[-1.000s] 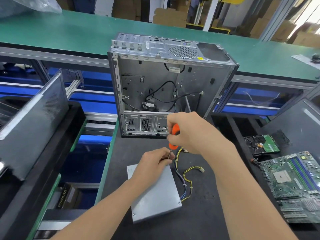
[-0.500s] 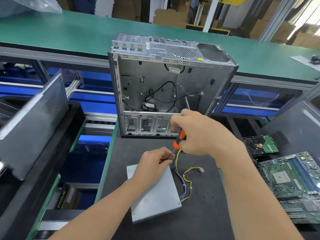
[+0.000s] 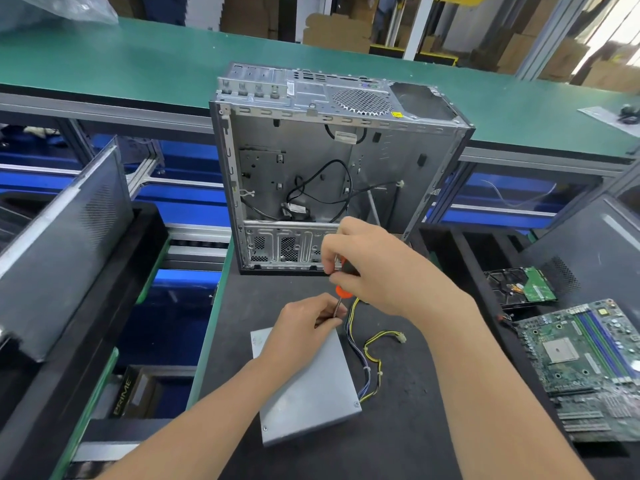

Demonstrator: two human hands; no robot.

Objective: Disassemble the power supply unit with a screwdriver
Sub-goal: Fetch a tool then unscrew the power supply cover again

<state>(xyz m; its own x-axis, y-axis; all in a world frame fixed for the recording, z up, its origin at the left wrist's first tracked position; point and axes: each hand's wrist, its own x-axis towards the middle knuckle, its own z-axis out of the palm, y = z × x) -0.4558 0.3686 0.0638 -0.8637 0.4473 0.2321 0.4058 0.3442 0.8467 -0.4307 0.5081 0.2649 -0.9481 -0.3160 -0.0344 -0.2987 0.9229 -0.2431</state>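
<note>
dark, slightly grainy matting covers the workbench (image 3: 398, 445), and beyond it runs a smooth green conveyor belt (image 3: 138, 64) with brown cardboard boxes (image 3: 336, 29) stacked behind. the power supply unit (image 3: 311, 400) lies flat on the matting in front of the person, a plain rectangular box of dull grey sheet metal with small screws showing at its near corners. a bundle of thin yellow, black and purple wires (image 3: 367, 355) comes out of its right side and curls across the mat, ending in a small pale plug.

the left hand (image 3: 304, 327) rests on the far end of the unit, fingers curled in, pinching the thin metal shaft of the screwdriver (image 3: 341, 291) low down near the tip. the right hand (image 3: 377, 268) is wrapped around the screwdriver's orange and black handle above, holding it steeply upright over the unit's far right corner. the tip itself is hidden by the left fingers.

just behind the hands stands an open computer case (image 3: 311, 168), bare grey steel inside, with perforated vents, a round fan grille on top and loose black cables hanging within. to the right lie a green motherboard (image 3: 588, 365) and a hard drive (image 3: 519, 285) with its circuit board showing. a black side panel (image 3: 59, 244) with a fine mesh patch leans at the left.
</note>
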